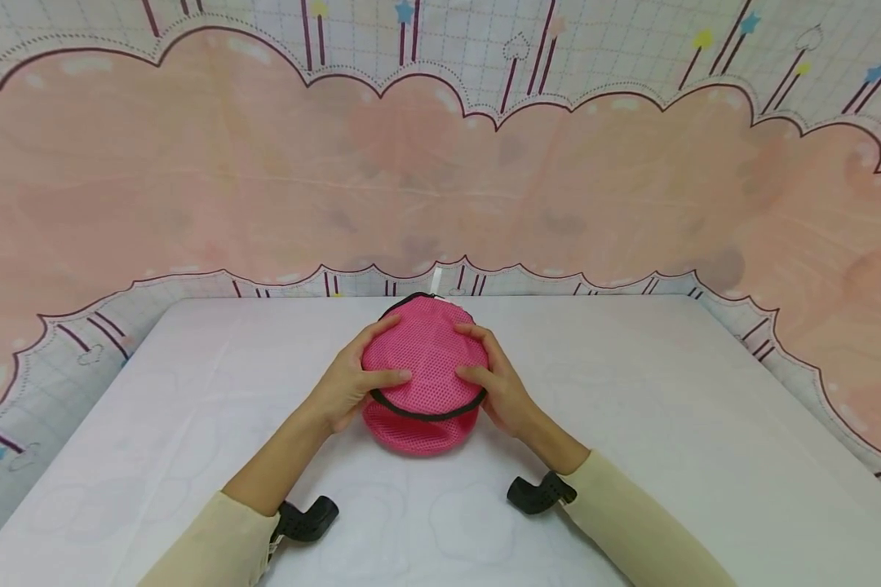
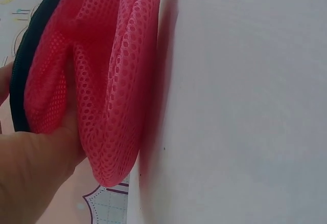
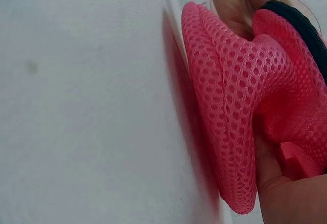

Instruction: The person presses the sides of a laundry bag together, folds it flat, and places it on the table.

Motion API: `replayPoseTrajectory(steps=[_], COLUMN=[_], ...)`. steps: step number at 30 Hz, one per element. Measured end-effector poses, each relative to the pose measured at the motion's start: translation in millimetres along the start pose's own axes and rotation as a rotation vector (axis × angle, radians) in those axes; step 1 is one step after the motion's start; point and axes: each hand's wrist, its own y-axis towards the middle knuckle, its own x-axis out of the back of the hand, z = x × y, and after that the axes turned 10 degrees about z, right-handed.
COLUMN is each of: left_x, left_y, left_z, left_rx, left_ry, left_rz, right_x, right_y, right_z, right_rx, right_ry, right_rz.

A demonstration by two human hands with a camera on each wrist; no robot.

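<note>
A round pink mesh laundry bag (image 1: 424, 350) with a dark zip band is held up over the middle of the table. My left hand (image 1: 348, 379) grips its left side, thumb across the top face and fingers round the edge. On the opposite side my right hand (image 1: 505, 383) holds it the same way. Beneath the band, the lower part of the mesh bag (image 2: 120, 91) bulges and folds inward, close to the tabletop in both wrist views. A small white tab (image 1: 436, 281) sticks up at the bag's far edge.
The table (image 1: 668, 391) has a white cover. Behind and beside it hangs a peach and white patterned cloth (image 1: 440, 179). Black devices (image 1: 308, 519) are strapped at both wrists, below the beige sleeves (image 1: 631, 518).
</note>
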Motion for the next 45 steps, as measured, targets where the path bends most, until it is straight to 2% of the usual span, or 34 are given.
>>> replayPoseTrajectory(steps=[12,23,45], left_x=[2.5,2.3,0.5], left_y=[-0.2,-0.4,-0.1], left_z=[6.5,10.5,20.8], left_rx=[-0.028,-0.039,-0.074], left_ry=[-0.067,-0.104,-0.183], left_rz=[0.012,0.042,0.060], right_x=[-1.6,-0.2,-1.0], right_y=[0.3,-2.1,-3.6], right_z=[-3.1,-7.7,-15.4], right_rx=[-0.020,-0.039,-0.008], right_ry=[-0.039,0.036,0.069], right_rz=[0.009,0.013,-0.001])
